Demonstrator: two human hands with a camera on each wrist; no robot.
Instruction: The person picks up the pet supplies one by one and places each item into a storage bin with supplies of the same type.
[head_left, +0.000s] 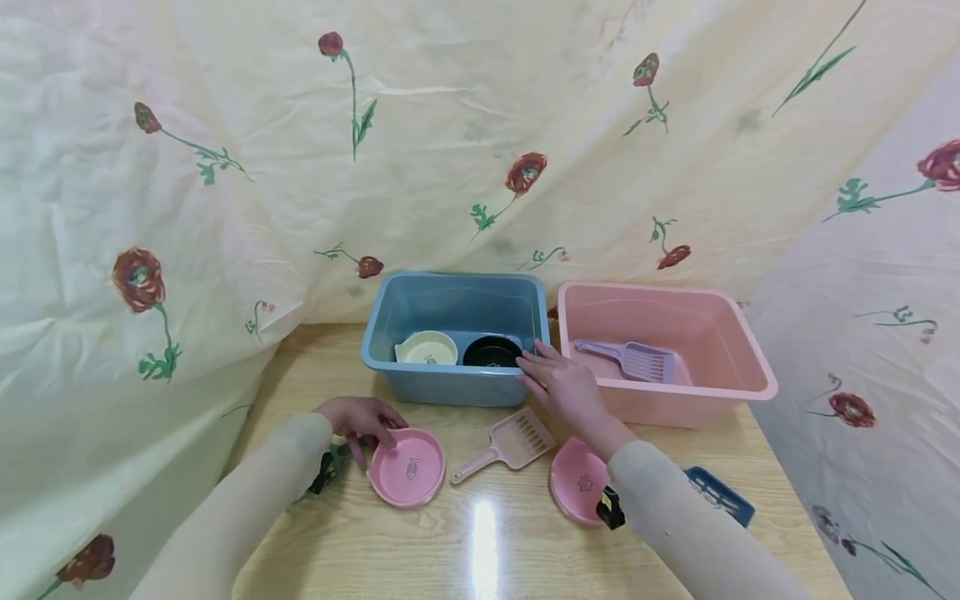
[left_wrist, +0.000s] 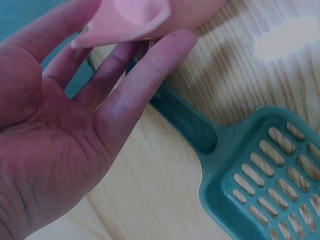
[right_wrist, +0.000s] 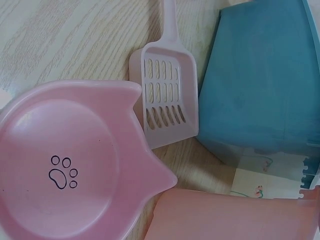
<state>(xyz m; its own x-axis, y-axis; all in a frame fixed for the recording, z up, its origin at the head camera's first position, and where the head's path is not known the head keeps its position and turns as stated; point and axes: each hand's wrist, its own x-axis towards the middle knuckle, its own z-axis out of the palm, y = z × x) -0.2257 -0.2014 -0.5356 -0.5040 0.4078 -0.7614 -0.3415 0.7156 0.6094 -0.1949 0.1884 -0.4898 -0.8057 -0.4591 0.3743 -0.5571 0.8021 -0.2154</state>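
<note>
My left hand (head_left: 362, 419) grips the left edge of a pink cat-ear bowl (head_left: 408, 477) with a fish print. In the left wrist view, the bowl's pointed ear (left_wrist: 92, 36) sits between thumb and fingers. Below that wrist lies a green litter scoop (left_wrist: 220, 135). My right hand (head_left: 564, 387) reaches over the front right corner of the blue bin (head_left: 450, 387), fingers extended beside a black bowl (head_left: 491, 350); whether they touch it is unclear. A cream bowl (head_left: 427, 346) stands in the bin too. The right wrist view does not show the hand.
The pink bin (head_left: 667, 404) holds a lavender scoop (head_left: 637, 360). A pale pink scoop (head_left: 517, 442) lies in front of the blue bin. Under the right forearm are a paw-print pink bowl (head_left: 576, 479) and a dark blue scoop (head_left: 722, 496). Flowered cloth (head_left: 450, 125) hangs behind.
</note>
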